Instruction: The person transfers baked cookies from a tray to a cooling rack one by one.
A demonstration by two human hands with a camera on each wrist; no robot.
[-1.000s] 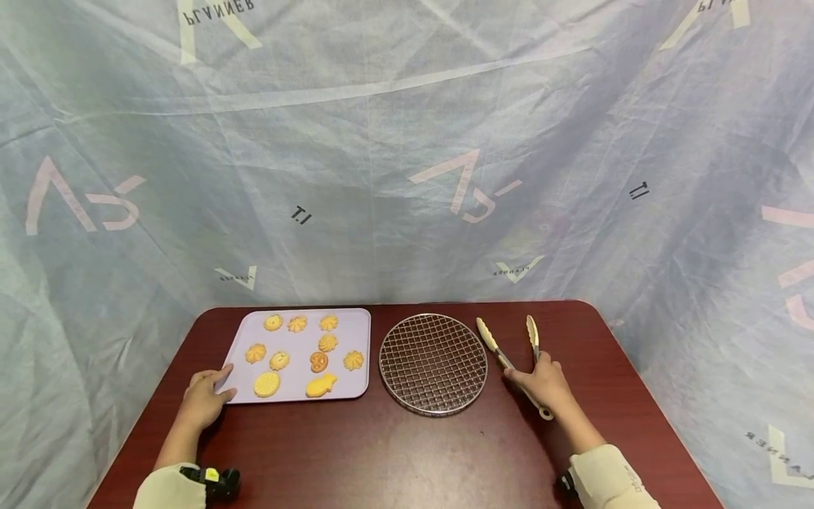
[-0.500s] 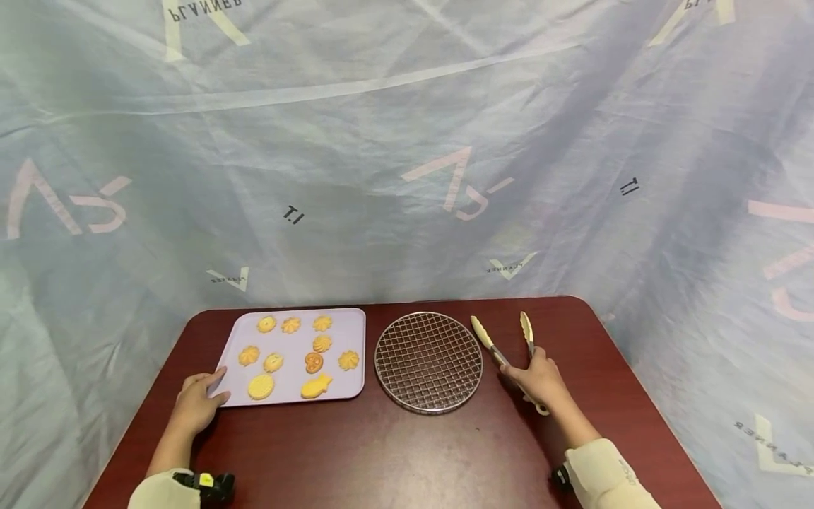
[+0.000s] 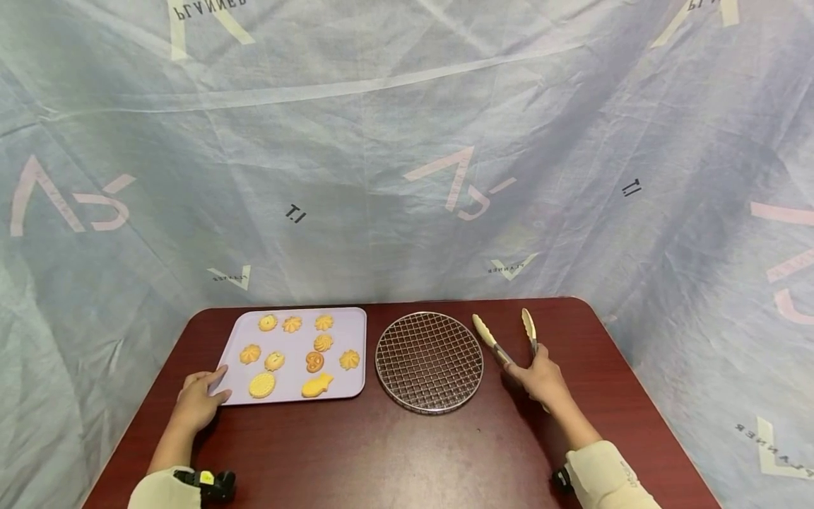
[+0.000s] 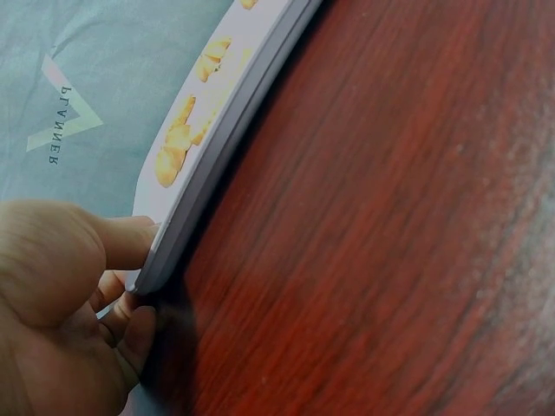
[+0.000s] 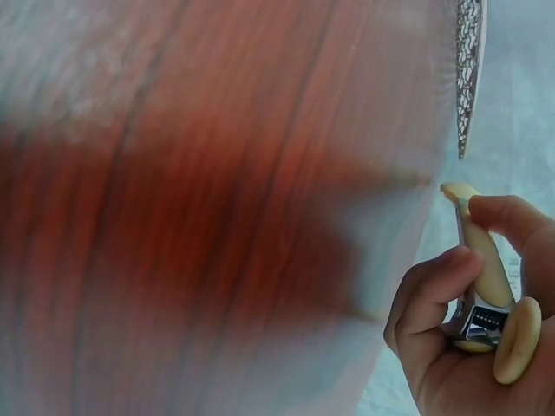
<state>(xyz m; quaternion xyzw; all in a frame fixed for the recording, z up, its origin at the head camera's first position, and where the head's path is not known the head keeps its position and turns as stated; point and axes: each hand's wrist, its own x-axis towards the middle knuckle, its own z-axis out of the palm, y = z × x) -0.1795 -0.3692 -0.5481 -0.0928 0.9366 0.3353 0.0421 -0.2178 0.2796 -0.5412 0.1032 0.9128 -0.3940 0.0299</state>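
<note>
In the head view my left hand [image 3: 198, 401] pinches the near left corner of a pale lilac tray [image 3: 289, 343]. In the left wrist view the thumb [image 4: 130, 243] lies over the rim and the other fingers curl below it. Spread over the tray are several golden cookies, including a fish-shaped one [image 3: 317, 385] and a pretzel-shaped one [image 3: 314, 362]. On the right, my right hand [image 3: 542, 380] grips a pair of metal tongs [image 3: 502, 355] with cream tips, their arms spread apart and pointing away. The right wrist view shows fingers curled round their cream handle [image 5: 490, 273].
A round wire cooling rack [image 3: 429, 362] lies between the tray and the tongs. All this is on a dark red wooden table [image 3: 381, 452] with rounded far corners. A grey printed cloth [image 3: 369, 177] hangs behind and at both sides.
The tongs' handle end, visible beyond my right hand earlier, is now hidden behind the hand. The left hand keeps its hold on the tray corner. The head view has shifted slightly.
</note>
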